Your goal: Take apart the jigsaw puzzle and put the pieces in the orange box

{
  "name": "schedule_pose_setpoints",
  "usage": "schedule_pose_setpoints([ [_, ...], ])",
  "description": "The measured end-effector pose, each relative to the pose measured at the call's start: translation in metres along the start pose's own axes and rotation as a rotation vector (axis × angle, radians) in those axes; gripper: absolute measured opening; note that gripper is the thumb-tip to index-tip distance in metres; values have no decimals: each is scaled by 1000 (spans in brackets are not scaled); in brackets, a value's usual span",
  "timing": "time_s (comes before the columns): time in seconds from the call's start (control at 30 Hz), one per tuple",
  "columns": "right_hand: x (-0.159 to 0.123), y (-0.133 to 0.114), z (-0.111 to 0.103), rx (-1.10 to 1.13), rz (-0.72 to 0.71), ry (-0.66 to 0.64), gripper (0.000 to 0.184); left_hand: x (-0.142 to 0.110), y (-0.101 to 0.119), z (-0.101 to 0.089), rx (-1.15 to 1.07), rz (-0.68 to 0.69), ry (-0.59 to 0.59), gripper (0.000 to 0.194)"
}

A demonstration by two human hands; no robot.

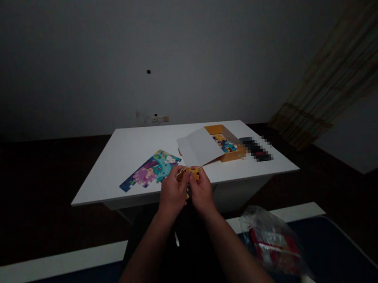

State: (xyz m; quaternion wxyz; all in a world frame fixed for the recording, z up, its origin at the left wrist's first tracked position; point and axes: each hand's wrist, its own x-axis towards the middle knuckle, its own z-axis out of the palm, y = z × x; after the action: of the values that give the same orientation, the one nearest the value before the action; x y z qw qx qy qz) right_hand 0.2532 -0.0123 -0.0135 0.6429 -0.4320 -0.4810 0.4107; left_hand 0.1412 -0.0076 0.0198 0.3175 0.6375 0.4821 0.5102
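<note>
My left hand (173, 189) and my right hand (201, 189) come together just over the near edge of the white table. Between my thumbs and fingers are yellow puzzle pieces (195, 173); the right hand pinches one, and the left is closed round more of them, partly hidden by the fingers. Beyond my left hand lies a partly assembled puzzle (151, 169) in purple, teal and blue, with a jagged near edge. An orange box (233, 156) with its white lid flap (200, 145) folded open stands farther right, holding colourful puzzle pieces.
The white table (110, 161) stands before a grey wall. A blurred-out dark object (256, 149) lies right of the box. Beside me on the dark blue seat (315, 236) is a clear plastic bag (273, 240) with red contents. A curtain (307, 106) hangs at the right.
</note>
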Motion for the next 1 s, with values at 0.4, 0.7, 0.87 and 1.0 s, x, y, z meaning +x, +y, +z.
schedule_pose_setpoints([
  [0.4, -12, -13, -13, 166, 57, 41, 44, -13, 2, 3, 37, 14, 62, 56],
  [0.7, -18, -17, -13, -47, -74, 182, 37, -11, 4, -4, 182, 71, 143, 37],
  [0.87, -35, -10, 0, -23, -34, 71, 37, -5, 10, 6, 40, 58, 409, 28],
  [1.0, -48, -11, 8, 18, -38, -25, 37, -4, 10, 19, -93, 12, 415, 26],
])
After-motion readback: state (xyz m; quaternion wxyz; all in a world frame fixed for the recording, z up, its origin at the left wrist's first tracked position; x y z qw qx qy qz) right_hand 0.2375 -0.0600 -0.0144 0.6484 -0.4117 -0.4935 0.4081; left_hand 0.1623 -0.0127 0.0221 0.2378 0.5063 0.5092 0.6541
